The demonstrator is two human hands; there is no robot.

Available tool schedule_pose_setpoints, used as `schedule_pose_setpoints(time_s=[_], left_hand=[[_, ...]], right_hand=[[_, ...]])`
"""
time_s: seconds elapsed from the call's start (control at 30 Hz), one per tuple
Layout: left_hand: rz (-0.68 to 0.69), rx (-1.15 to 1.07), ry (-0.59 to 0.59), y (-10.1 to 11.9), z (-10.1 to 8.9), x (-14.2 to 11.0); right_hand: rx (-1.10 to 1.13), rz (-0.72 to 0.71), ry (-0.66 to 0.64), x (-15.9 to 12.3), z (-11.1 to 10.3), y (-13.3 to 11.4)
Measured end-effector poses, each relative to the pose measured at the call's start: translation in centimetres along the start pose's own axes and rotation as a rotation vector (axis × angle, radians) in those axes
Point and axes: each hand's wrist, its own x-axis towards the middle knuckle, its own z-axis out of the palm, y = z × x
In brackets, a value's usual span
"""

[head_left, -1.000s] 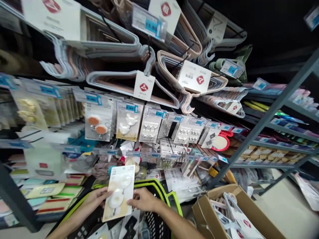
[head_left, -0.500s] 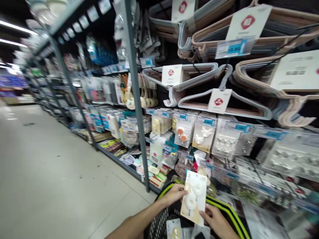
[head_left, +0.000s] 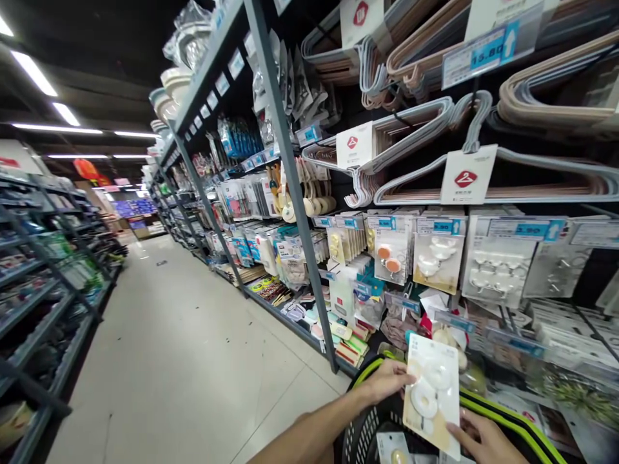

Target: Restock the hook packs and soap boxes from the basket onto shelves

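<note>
Both of my hands hold a flat card pack with two white round hooks (head_left: 432, 394) upright over a black shopping basket with green handles (head_left: 503, 420). My left hand (head_left: 387, 381) pinches the pack's left edge. At the pack's lower right corner my right hand (head_left: 481, 439) grips it from below. Inside the basket lies another small pack (head_left: 393, 449). Matching packs of white hooks (head_left: 438, 264) hang on the shelf pegs just above.
A tall shelf unit with a grey upright post (head_left: 296, 193) runs along my right, hung with bundles of clothes hangers (head_left: 464, 174) and carded hooks. A pale tiled aisle floor (head_left: 169, 361) stretches ahead to the left, with more shelving (head_left: 43, 283) on the far left.
My view has swung left from the shelf face to look down the aisle. The pack stays in both hands over the basket. The cardboard box seen earlier has left the view.
</note>
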Motion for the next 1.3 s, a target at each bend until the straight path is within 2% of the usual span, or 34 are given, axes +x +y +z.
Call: schedule_pose_setpoints(time_s=[0.37,0.67,0.87,0.97,1.17,1.3], left_hand=[[0.029,0.002,-0.027,-0.1,0.2,0.1],[-0.008,0.045,-0.021,0.2,0.1,-0.4],[-0.024,0.053,-0.063,0.9,0.1,-0.7],[-0.014,0.029,-0.064,1.0,-0.1,-0.7],[-0.045,0.015,-0.053,-0.3,-0.2,-0.7],[-0.093,0.023,-0.113,-1.0,0.4,-0.6]], right_hand=[[-0.084,-0.039,-0.054,-0.3,-0.4,0.0],[-0.113,-0.071,-0.019,-0.7,-0.5,-1.0],[-0.076,-0.065,0.048,-0.8,-0.3,-0.5],[-0.090,-0.061,0.034,-0.7,-0.3,-0.6],[-0.167,-0.088,-0.019,-1.2,-0.9,-2.0],[-0.235,-0.084,-0.037,-1.8,-1.2,-2.4]])
